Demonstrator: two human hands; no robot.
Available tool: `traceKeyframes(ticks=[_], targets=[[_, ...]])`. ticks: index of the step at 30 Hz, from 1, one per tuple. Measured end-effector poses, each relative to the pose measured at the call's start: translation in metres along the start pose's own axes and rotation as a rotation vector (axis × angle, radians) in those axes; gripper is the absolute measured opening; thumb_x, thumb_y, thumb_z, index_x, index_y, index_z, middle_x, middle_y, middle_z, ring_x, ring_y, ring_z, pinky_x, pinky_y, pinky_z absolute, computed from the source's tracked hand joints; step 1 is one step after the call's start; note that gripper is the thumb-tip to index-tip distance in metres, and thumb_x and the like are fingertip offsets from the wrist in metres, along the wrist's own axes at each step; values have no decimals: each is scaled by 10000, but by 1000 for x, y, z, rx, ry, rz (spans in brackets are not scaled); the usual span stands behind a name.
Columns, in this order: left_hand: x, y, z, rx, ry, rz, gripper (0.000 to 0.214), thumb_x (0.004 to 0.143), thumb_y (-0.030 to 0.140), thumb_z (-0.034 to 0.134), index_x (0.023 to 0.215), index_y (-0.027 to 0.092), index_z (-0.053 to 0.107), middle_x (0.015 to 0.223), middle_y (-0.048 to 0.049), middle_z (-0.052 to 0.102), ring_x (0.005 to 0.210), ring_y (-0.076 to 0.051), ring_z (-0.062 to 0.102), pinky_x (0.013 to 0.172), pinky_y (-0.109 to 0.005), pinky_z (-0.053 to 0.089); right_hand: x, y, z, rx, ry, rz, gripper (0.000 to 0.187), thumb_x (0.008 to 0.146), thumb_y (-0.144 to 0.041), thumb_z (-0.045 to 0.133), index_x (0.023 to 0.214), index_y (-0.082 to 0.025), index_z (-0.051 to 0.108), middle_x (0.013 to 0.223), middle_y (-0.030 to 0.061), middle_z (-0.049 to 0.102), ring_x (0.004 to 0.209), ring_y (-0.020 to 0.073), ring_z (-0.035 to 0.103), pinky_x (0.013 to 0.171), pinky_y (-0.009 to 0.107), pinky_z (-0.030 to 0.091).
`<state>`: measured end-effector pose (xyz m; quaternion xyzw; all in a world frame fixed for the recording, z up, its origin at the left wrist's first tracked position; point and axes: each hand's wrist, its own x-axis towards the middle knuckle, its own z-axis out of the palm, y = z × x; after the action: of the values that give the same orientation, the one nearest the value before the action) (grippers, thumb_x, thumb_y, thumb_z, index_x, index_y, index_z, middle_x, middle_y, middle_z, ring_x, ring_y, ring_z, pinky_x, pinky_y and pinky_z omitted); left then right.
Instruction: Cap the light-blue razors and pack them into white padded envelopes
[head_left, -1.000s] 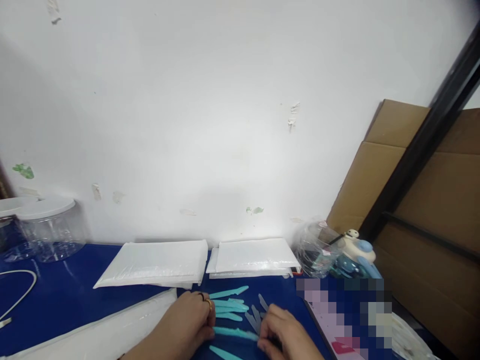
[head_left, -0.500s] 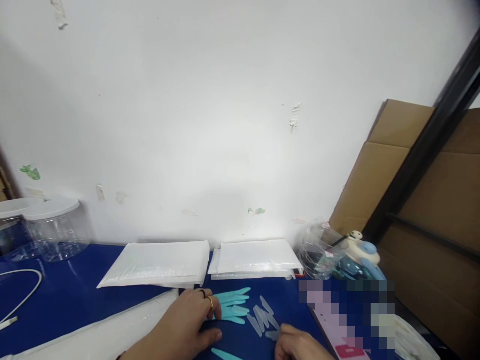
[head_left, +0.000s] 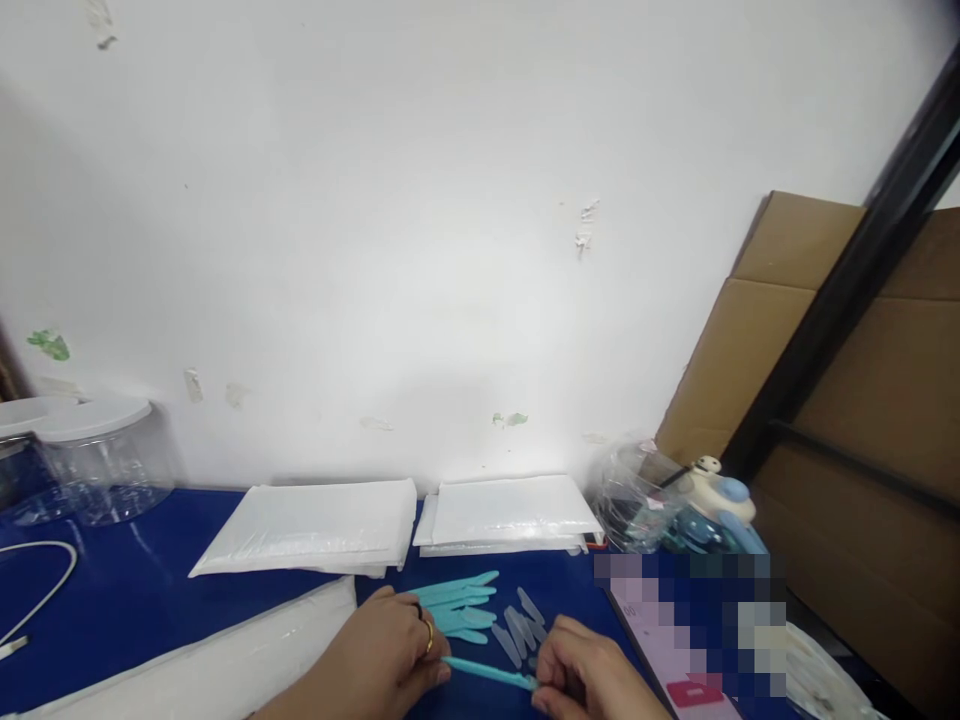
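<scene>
A slim turquoise eyebrow razor [head_left: 491, 672] spans the gap between my two hands, low above the blue tabletop. My left hand [head_left: 394, 640] pinches its left end between thumb and fingers. At the other end, the closed fingers of my right hand [head_left: 589, 672] grip its tip; whether a cap is in them is hidden. Several more turquoise razors [head_left: 461, 602] lie fanned out just beyond my left hand. Between them and my right hand is a loose group of translucent blade caps [head_left: 517, 630], partly covered by that hand.
White padded mailers [head_left: 315, 525] and another stack [head_left: 510, 515] lie along the wall. A long white packet [head_left: 247, 645] is at left, near clear lidded jars [head_left: 105, 465] and a white cable [head_left: 60, 590]. On the right are a pink box [head_left: 637, 610], a plastic bag [head_left: 634, 495] and cardboard [head_left: 757, 330].
A razor that lay near the front edge is now held up between both hands. My left hand has drawn back from the fanned razors, and my right hand has come up and slightly left.
</scene>
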<state>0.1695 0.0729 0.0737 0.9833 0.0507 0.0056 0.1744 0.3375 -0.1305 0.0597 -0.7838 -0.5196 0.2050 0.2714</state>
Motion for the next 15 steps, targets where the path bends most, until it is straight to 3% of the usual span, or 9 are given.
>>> traceKeyframes(ticks=[5, 7, 9, 11, 15], targets=[[-1, -18, -13, -1, 95, -120, 189, 858, 302, 483, 742, 222, 609, 795, 2, 638, 812, -177, 548, 736, -286, 348, 6, 21, 2, -48, 171, -9, 55, 776, -166, 547, 731, -186, 572, 744, 1, 550, 661, 124, 538, 586, 193, 388], [-3, -16, -17, -16, 137, -158, 127, 799, 295, 547, 890, 242, 617, 906, -7, 636, 901, -200, 533, 797, -301, 349, 7, 23, 3, -60, 202, -21, 49, 797, -203, 547, 775, -190, 589, 765, 5, 554, 676, 129, 545, 602, 201, 399], [-7, -9, -20, -42, 138, -185, 257, 716, 306, 627, 966, 253, 598, 961, -7, 617, 933, -210, 520, 806, -302, 354, 7, 21, 2, -58, 207, -41, 99, 831, -240, 518, 792, -193, 595, 781, 11, 560, 690, 133, 553, 616, 208, 409], [-12, 2, -22, -77, 52, -189, 270, 646, 314, 683, 897, 253, 606, 928, 8, 609, 875, -198, 529, 738, -280, 368, 5, 15, 1, -48, 201, -56, 171, 868, -264, 468, 781, -193, 598, 781, 17, 567, 694, 136, 561, 621, 213, 416], [-15, 17, -27, -160, -260, -175, 81, 613, 186, 652, 658, 218, 592, 737, 43, 614, 677, -139, 538, 587, -231, 345, 0, -3, -3, -25, 134, -68, 189, 866, -280, 477, 765, -191, 608, 798, 29, 595, 719, 147, 584, 639, 215, 434]])
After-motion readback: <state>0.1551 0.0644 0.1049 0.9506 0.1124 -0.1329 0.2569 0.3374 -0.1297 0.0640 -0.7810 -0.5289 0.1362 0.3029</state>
